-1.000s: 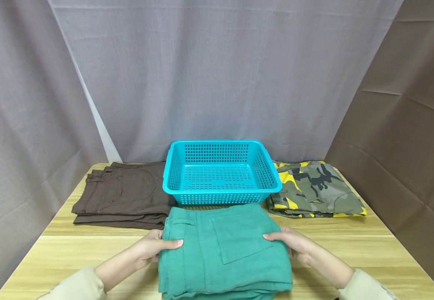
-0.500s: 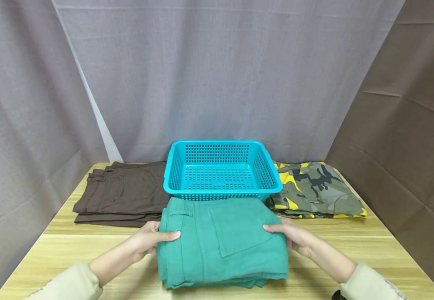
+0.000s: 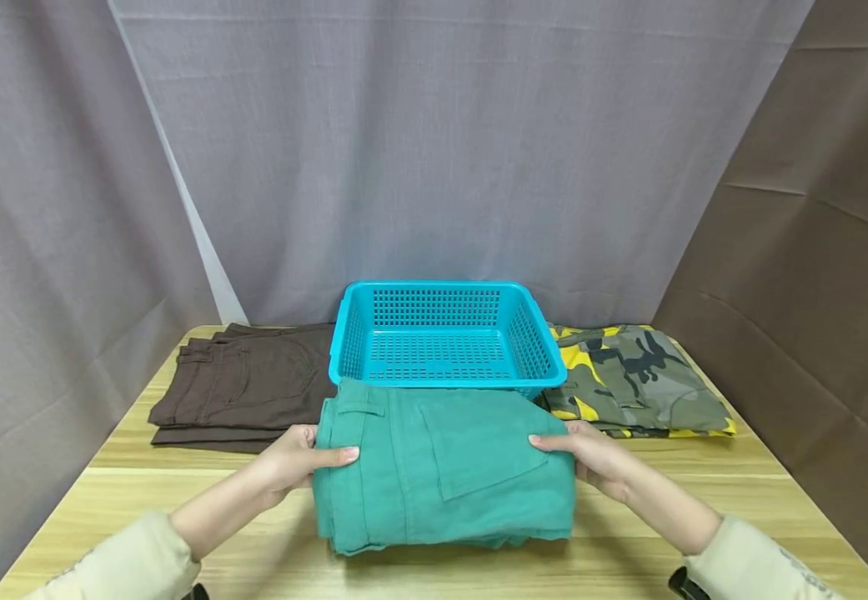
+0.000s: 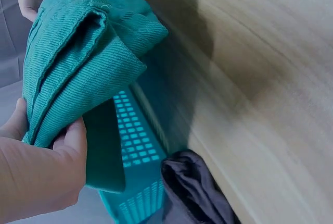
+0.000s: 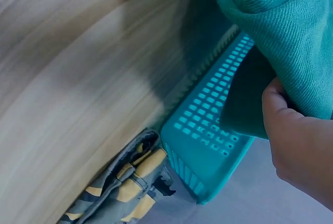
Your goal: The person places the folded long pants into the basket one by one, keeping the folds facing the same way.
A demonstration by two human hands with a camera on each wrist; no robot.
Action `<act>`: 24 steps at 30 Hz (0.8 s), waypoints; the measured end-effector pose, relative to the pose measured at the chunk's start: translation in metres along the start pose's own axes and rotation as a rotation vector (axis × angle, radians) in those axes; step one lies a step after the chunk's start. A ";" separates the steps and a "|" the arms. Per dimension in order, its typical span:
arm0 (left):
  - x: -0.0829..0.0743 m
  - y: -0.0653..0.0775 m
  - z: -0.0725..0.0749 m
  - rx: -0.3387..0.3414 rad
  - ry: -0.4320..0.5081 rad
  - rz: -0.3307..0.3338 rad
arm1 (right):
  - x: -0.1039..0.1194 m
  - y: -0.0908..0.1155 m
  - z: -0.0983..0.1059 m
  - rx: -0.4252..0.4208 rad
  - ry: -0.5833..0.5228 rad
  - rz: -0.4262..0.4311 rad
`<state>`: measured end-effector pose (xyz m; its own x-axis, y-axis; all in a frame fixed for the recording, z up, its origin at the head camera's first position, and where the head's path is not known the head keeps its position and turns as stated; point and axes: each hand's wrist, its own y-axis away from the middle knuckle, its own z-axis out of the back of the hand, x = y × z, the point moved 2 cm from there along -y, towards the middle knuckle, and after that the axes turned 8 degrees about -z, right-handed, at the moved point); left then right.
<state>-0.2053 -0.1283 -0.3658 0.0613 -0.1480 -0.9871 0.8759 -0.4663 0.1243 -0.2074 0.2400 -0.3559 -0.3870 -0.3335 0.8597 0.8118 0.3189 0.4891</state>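
Observation:
A folded pair of green trousers [image 3: 449,467] hangs above the table, held at both sides. My left hand [image 3: 287,467] grips its left edge, thumb on top and fingers underneath. On the opposite edge my right hand [image 3: 599,458] pinches the cloth the same way. The left wrist view shows the layered folds of the trousers [image 4: 88,62] between thumb and fingers of the left hand [image 4: 47,172]. Just behind the trousers stands a turquoise plastic basket [image 3: 449,287] with nothing in it, its front wall partly hidden by the cloth.
Folded dark brown trousers [image 3: 253,383] lie on the wooden table [image 3: 253,575] left of the basket. Folded camouflage trousers [image 3: 629,375] in grey, green and yellow lie to its right. Grey curtains [image 3: 434,142] close off the back, and a brown cloth [image 3: 816,292] hangs at the right.
Both hands have lifted the green trousers off the table and moved them away from me, toward the basket. The cloth now covers more of the basket's front. The other trousers have stayed put.

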 end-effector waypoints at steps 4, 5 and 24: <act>-0.006 0.000 0.002 -0.012 -0.021 -0.005 | 0.004 0.002 0.002 0.010 0.008 0.004; -0.008 0.000 0.002 -0.012 -0.024 -0.008 | 0.006 0.003 0.003 0.012 0.009 0.006; -0.048 0.000 0.009 -0.014 -0.058 -0.059 | 0.041 0.018 0.015 0.043 0.043 0.059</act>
<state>-0.2127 -0.1288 -0.3178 -0.0176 -0.1709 -0.9851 0.8839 -0.4631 0.0645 -0.2154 0.2453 -0.3100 -0.3192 -0.3508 0.8804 0.8128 0.3764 0.4447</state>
